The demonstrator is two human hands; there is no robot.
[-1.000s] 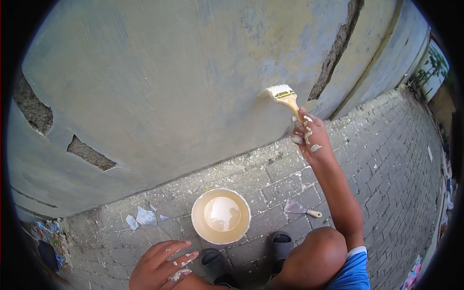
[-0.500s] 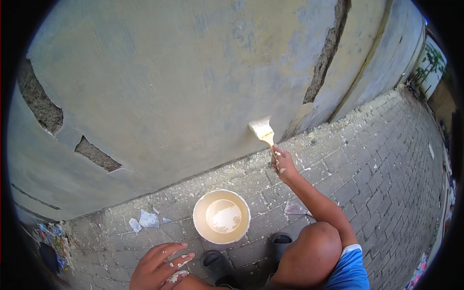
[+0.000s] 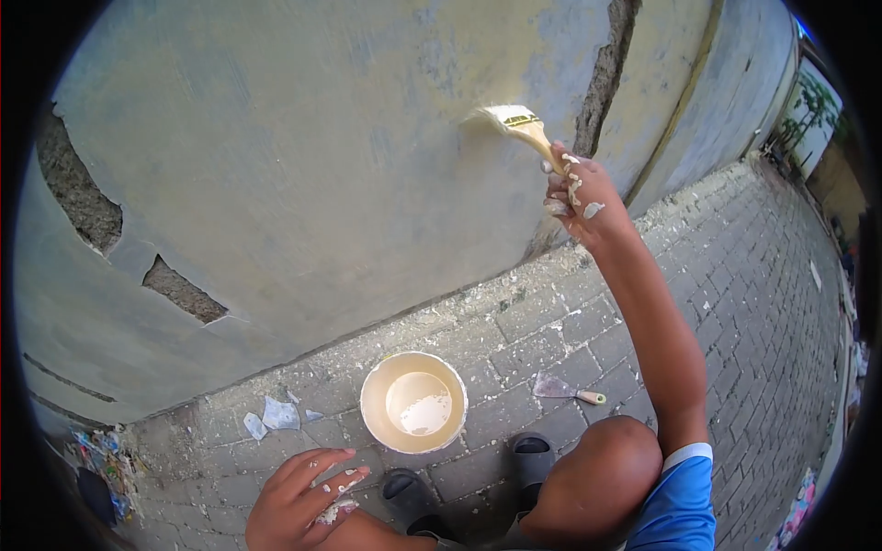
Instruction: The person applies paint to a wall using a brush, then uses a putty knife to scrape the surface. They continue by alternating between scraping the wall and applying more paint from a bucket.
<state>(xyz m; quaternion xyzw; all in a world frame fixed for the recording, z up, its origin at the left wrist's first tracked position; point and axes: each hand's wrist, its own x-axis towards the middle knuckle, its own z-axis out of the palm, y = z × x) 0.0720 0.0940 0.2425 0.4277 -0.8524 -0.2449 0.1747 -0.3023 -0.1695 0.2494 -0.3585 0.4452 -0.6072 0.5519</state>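
Observation:
My right hand, spotted with paint, is closed around the pale handle of a wide paintbrush. The brush's white bristles press against the grey, patchy wall and bend to the left. My left hand rests by my left knee, fingers stretched out and slightly apart, with cream smears on them and nothing held. Between the wall and my feet stands a round bucket with a little cream paint at its bottom.
A putty knife lies on the paving right of the bucket. Pale flakes lie left of it. The wall has broken-out patches and a long crack. Litter gathers at far left.
My right hand has carried the brush upward along the wall, and its bristles now bend. The putty knife's handle has come into sight. My left hand stays by the knee.

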